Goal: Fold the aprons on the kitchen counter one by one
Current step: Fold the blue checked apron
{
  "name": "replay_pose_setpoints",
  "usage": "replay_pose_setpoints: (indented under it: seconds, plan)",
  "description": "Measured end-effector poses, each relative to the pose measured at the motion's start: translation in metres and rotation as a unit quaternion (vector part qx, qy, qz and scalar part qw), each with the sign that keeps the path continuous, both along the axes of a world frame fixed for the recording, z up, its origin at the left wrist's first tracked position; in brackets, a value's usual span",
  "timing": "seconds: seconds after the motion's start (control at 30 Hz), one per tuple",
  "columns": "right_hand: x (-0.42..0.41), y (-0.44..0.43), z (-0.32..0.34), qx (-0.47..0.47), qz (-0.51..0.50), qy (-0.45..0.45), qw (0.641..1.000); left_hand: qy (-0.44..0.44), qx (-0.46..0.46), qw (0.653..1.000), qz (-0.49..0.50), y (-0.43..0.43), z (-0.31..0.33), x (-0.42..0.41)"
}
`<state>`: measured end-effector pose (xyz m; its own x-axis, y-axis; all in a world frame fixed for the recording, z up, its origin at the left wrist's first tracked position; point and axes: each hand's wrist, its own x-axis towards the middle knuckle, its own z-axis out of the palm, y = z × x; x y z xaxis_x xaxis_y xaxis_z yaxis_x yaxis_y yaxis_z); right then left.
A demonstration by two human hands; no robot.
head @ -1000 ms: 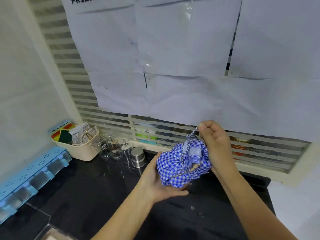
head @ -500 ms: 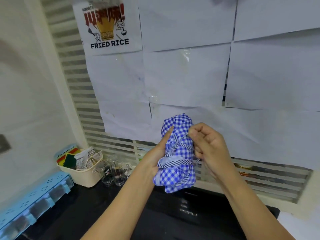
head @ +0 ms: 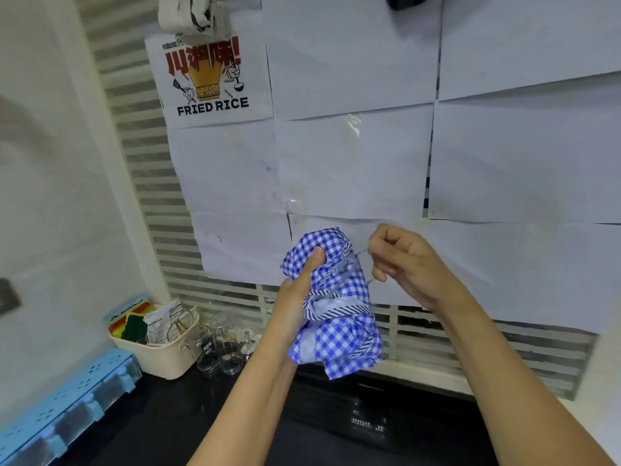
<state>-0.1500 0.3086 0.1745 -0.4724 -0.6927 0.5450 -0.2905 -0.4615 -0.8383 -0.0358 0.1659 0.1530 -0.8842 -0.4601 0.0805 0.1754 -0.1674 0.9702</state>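
Note:
A blue-and-white checked apron (head: pixel 339 334) is bunched into a bundle, with striped straps wound round its middle. It hangs in the air above the black counter (head: pixel 168 425), in front of the papered wall. My left hand (head: pixel 297 297) grips the bundle from the left, thumb pressed into the top of the cloth. My right hand (head: pixel 403 264) is just right of the bundle's top and pinches a thin strap end that runs from the cloth.
A cream basket (head: pixel 161 351) with sponges and packets stands at the back left, with several glass jars (head: pixel 218 344) beside it. A light blue rack (head: pixel 64 408) lies along the left wall. A slatted window sill runs behind the counter.
The bundle has risen from near the counter to chest height. My right hand has shifted to the right of it, drawing the strap end out sideways. The view has tilted upward.

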Motion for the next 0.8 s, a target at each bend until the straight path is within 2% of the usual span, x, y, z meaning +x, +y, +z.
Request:
replay_pose_setpoints:
  seconds: [0.07, 0.1, 0.17, 0.23, 0.3, 0.33, 0.4, 0.53, 0.6, 0.67, 0.7, 0.8]
  plan:
    - [-0.002, 0.005, 0.001, 0.065, 0.103, -0.006, 0.993, 0.015, 0.007, 0.999, 0.029, -0.004, -0.004, 0.006]
    - [-0.001, 0.008, 0.004, 0.118, 0.112, 0.034, 0.986, 0.015, 0.014, 0.998, 0.052, -0.007, -0.008, 0.006]
    - [0.007, 0.007, 0.01, 0.246, 0.07, 0.164, 0.953, 0.011, 0.01, 0.997, 0.082, -0.016, -0.011, 0.012]
    - [0.015, -0.005, 0.013, 0.33, -0.018, 0.287, 0.899, 0.006, -0.014, 0.996, 0.087, -0.025, -0.016, 0.016]
    - [0.023, -0.021, 0.014, 0.325, -0.094, 0.375, 0.863, 0.005, -0.07, 0.995, 0.066, -0.025, -0.019, 0.023]
    - [0.025, -0.029, 0.013, 0.302, -0.105, 0.384, 0.866, 0.006, -0.101, 0.993, 0.062, -0.027, -0.021, 0.027]
    - [0.027, -0.044, 0.013, 0.246, -0.102, 0.333, 0.905, 0.013, -0.12, 0.99, 0.068, -0.031, -0.025, 0.033]
    - [0.032, -0.076, 0.01, 0.2, -0.146, 0.212, 0.945, 0.066, -0.034, 0.984, 0.161, -0.052, -0.026, 0.042]
    - [0.039, -0.096, 0.006, 0.188, -0.131, 0.057, 0.972, 0.104, 0.004, 0.976, 0.191, -0.065, -0.022, 0.048]
    - [0.046, -0.118, 0.007, 0.169, -0.081, -0.131, 0.974, 0.101, -0.021, 0.973, 0.207, -0.08, -0.017, 0.055]
    - [0.05, -0.133, 0.01, 0.164, -0.064, -0.184, 0.967, 0.092, -0.048, 0.973, 0.206, -0.089, -0.014, 0.06]
    - [0.064, -0.177, 0.022, 0.146, -0.045, -0.219, 0.964, 0.068, -0.126, 0.964, 0.226, -0.115, -0.009, 0.075]
